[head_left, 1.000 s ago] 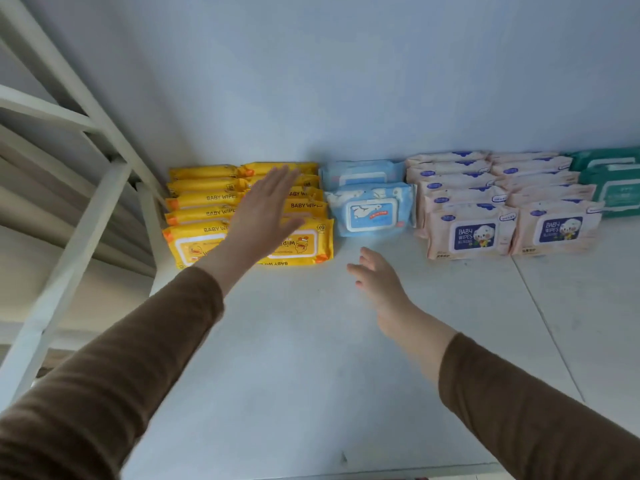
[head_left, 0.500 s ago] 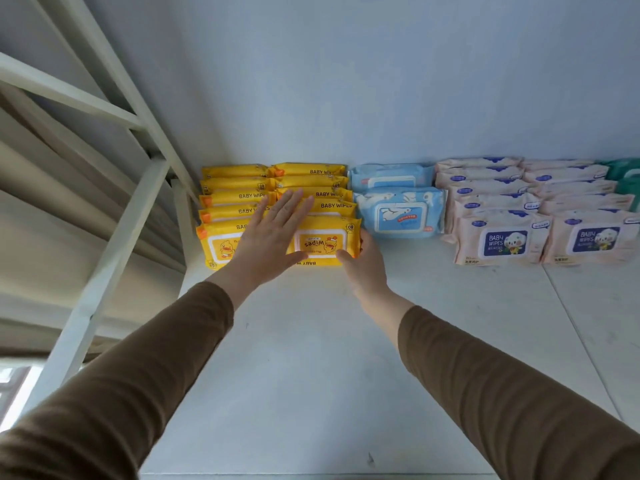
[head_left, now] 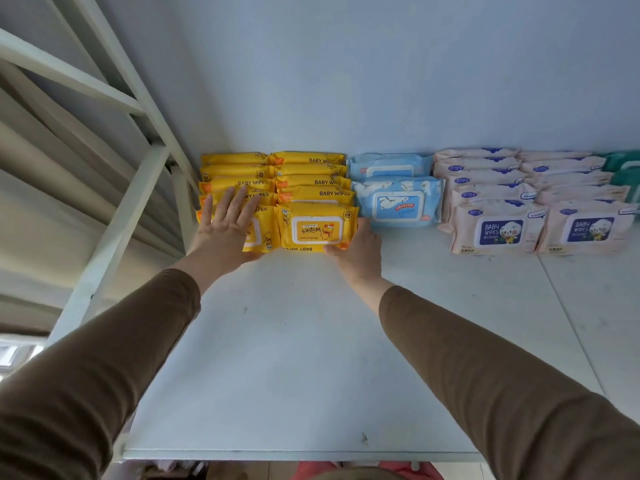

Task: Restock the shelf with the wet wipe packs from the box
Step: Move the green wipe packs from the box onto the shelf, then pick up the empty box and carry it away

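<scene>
left hand (head_left: 227, 225): flat, fingers spread on front-left yellow plastic wipe pack (head_left: 258, 233) | right hand (head_left: 358, 252): gripping front-right yellow pack (head_left: 317, 228) corner | white shelf (head_left: 294, 358)

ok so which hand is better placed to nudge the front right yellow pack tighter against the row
Right. The right hand already cups the front right yellow pack at its lower right corner, while the left hand lies flat on the front left yellow pack.
</scene>
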